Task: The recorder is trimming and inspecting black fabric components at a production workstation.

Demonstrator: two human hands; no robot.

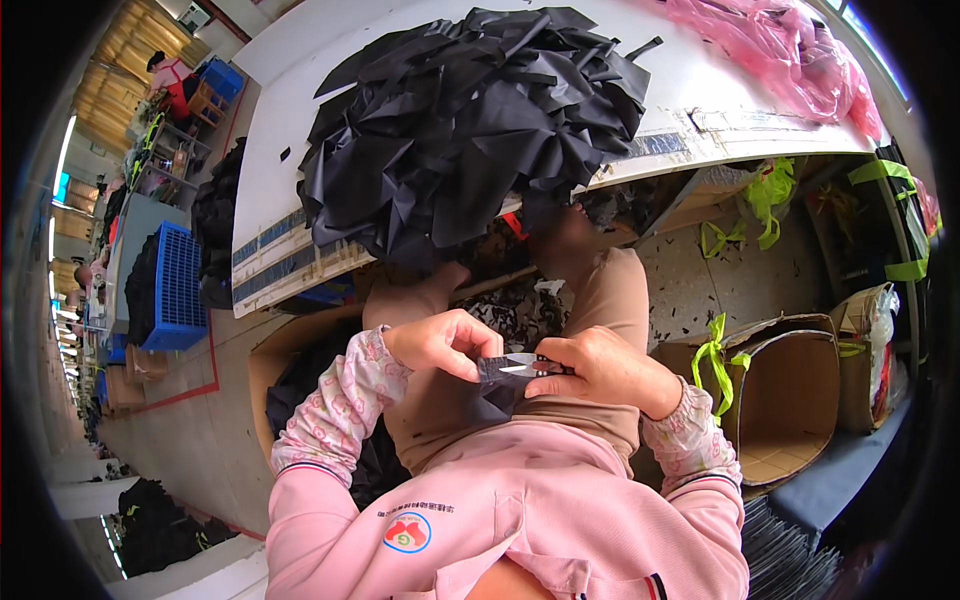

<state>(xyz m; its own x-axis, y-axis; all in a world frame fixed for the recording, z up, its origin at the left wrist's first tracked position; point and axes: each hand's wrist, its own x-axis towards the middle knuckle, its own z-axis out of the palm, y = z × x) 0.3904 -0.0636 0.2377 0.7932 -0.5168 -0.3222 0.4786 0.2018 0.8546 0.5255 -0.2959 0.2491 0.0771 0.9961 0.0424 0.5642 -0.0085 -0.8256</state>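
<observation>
Above my lap, my left hand [445, 343] pinches the edge of a small black fabric piece [489, 400] between thumb and fingers. The rest of that piece hangs down over my thigh. My right hand [605, 370] grips thread snips [519, 369] with dark handles. Their two bright blades are parted and point left, right at the fabric's edge beside my left fingertips. Whether the blades touch the cloth I cannot tell. Beyond my knees, a large heap of black fabric pieces [470, 130] covers the middle of the white table [270, 190] and droops over its near edge.
A pink plastic bag [790, 60] lies at the table's far right. An open cardboard box [785, 410] stands to my right, with a green strip [712, 365] tied at it. Another carton [275, 350] with dark cloth is at my left. A blue crate [178, 290] sits farther left.
</observation>
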